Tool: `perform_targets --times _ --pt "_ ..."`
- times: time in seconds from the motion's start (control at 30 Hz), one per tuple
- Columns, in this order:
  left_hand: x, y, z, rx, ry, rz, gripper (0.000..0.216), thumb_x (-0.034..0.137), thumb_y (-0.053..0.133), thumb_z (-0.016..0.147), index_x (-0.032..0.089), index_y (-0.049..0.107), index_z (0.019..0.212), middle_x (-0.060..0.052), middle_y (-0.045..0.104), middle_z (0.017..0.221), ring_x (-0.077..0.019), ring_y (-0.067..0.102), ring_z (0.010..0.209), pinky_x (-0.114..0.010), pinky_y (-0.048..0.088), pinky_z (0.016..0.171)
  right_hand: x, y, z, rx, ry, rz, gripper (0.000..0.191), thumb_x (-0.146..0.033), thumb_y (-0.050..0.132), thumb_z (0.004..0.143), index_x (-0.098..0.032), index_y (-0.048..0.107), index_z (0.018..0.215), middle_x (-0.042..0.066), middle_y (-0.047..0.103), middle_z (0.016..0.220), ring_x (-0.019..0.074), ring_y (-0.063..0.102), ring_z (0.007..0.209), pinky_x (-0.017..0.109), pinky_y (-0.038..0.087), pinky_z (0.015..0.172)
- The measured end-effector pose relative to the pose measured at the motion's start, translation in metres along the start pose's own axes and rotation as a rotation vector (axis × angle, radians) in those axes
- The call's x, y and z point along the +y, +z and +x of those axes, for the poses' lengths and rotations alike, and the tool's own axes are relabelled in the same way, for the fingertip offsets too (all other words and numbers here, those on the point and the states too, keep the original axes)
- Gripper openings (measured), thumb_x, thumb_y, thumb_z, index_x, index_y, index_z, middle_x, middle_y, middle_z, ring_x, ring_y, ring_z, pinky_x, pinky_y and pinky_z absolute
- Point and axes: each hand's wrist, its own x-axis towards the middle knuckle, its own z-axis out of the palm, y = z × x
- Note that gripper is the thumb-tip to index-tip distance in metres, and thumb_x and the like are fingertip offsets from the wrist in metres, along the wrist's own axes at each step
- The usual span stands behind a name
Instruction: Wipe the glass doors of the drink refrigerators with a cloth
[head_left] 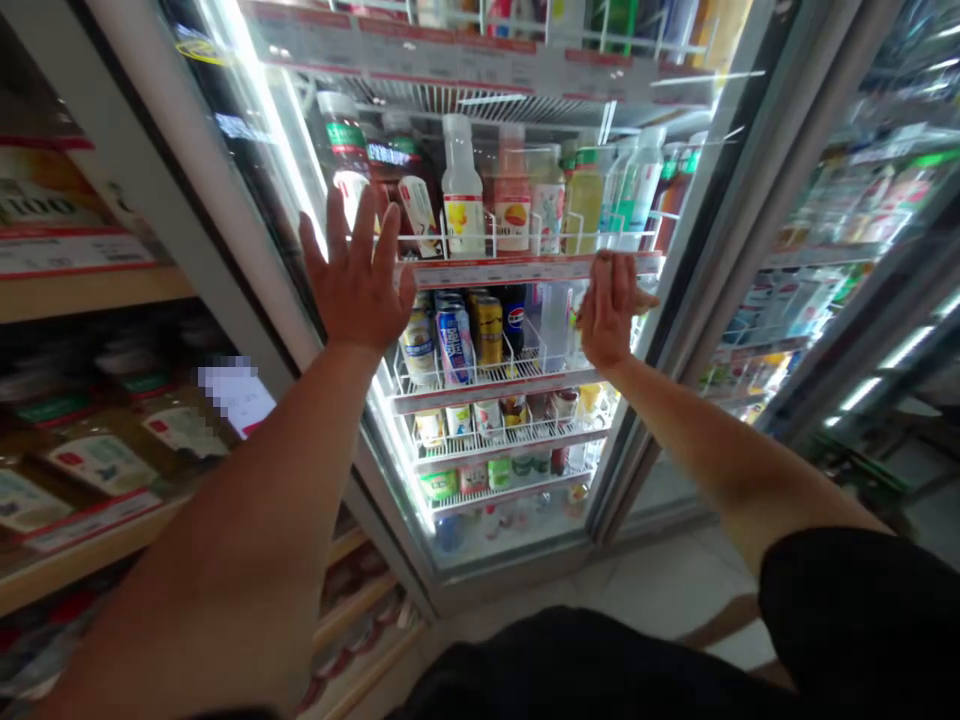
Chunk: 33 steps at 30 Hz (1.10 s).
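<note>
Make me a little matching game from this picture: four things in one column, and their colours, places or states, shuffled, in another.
Things:
1. left hand
2. right hand
3. gold can
4. right sleeve

Descriptions:
A. black
B. fingers spread apart
C. just left of the Pepsi drink
D. fingers close together

Right pairs: 1-B, 2-D, 3-C, 4-A
</note>
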Motion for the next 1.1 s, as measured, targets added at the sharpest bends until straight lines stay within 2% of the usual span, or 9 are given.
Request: perform_targets --times 0.1,0.27,0.33,0.47,0.57,0.7,0.87,0.97,1.1 --pt "0.001 0.0 0.001 0.009 -0.011 -0.026 0.075 0.061 0.035 0.096 0.02 0.042 0.158 0.005 0.025 0.172 -0.0154 -0.011 0.16 -0.037 -0.022 0.128 -0.015 -0.001 -0.014 -0.107 -0.017 0.014 0.057 -0.034 0.03 0.107 -0.03 0.036 0.163 0.007 0.037 0.168 0.0317 0.02 0.163 0.061 0.029 0.131" --pt "0.002 0.0 -0.002 0.025 -0.017 -0.058 0.075 0.062 0.036 0.095 0.022 0.045 0.158 0.007 0.026 0.172 -0.0139 -0.02 0.157 -0.037 -0.02 0.13 -0.027 -0.002 0.024 -0.07 -0.015 0.005 0.056 -0.034 0.027 0.109 -0.025 0.034 0.164 0.008 0.031 0.172 0.0292 0.013 0.165 0.058 0.024 0.134" --pt "0.002 0.0 -0.002 0.022 -0.018 -0.045 0.072 0.059 0.037 0.096 0.025 0.043 0.16 0.008 0.026 0.172 -0.0149 -0.015 0.159 -0.038 -0.019 0.131 -0.034 0.0 0.019 -0.073 -0.014 -0.009 0.057 -0.032 0.026 0.109 -0.024 0.034 0.165 0.008 0.029 0.173 0.029 0.011 0.165 0.057 0.023 0.134" --pt "0.003 -0.001 0.003 0.01 -0.041 -0.053 0.07 0.053 0.047 0.095 0.029 0.041 0.161 0.005 0.027 0.172 -0.0198 -0.006 0.162 -0.042 -0.018 0.131 -0.053 0.002 -0.014 -0.287 -0.163 -0.003 0.053 -0.033 0.032 0.108 -0.034 0.046 0.159 0.002 0.043 0.167 0.0284 0.024 0.163 0.053 0.029 0.133" --pt "0.005 -0.002 0.003 0.014 -0.055 -0.079 0.069 0.049 0.054 0.094 0.035 0.043 0.16 0.004 0.029 0.172 -0.0232 -0.001 0.163 -0.046 -0.015 0.133 -0.062 -0.001 -0.004 -0.308 -0.224 0.012 0.05 -0.034 0.032 0.109 -0.035 0.053 0.155 -0.001 0.046 0.166 0.0261 0.029 0.161 0.05 0.031 0.132" --pt "0.009 0.004 -0.032 0.018 -0.05 -0.051 0.069 0.046 0.055 0.097 0.034 0.039 0.163 -0.001 0.025 0.174 -0.029 0.002 0.163 -0.057 -0.009 0.133 -0.064 -0.005 0.023 -0.185 -0.135 0.01 0.051 -0.031 0.03 0.111 -0.026 0.047 0.159 0.004 0.037 0.171 0.0257 0.021 0.164 0.049 0.027 0.134" --pt "0.001 0.024 -0.1 -0.034 -0.083 -0.006 0.059 0.046 0.048 0.103 0.036 0.043 0.161 -0.006 0.037 0.169 -0.0287 0.011 0.162 -0.061 0.001 0.133 -0.062 -0.005 -0.021 -0.277 -0.154 0.063 0.051 -0.029 0.041 0.107 -0.033 0.053 0.155 0.0 0.051 0.163 0.0273 0.035 0.158 0.051 0.033 0.132" --pt "-0.008 0.035 -0.113 -0.006 -0.069 0.031 0.061 0.045 0.048 0.103 0.037 0.04 0.162 -0.006 0.038 0.167 -0.0288 0.011 0.162 -0.062 0.001 0.133 -0.064 -0.003 -0.032 -0.343 -0.235 0.075 0.052 -0.027 0.041 0.107 -0.041 0.049 0.157 -0.003 0.054 0.161 0.0262 0.04 0.156 0.052 0.039 0.129" --pt "-0.012 0.04 -0.111 0.023 -0.068 0.036 0.062 0.045 0.05 0.102 0.039 0.039 0.162 -0.003 0.038 0.168 -0.0294 0.012 0.161 -0.062 0.0 0.134 -0.08 0.0 -0.015 -0.209 -0.191 0.054 0.062 -0.029 0.039 0.109 -0.041 0.021 0.167 -0.002 0.041 0.169 0.0263 0.028 0.161 0.055 0.035 0.131"
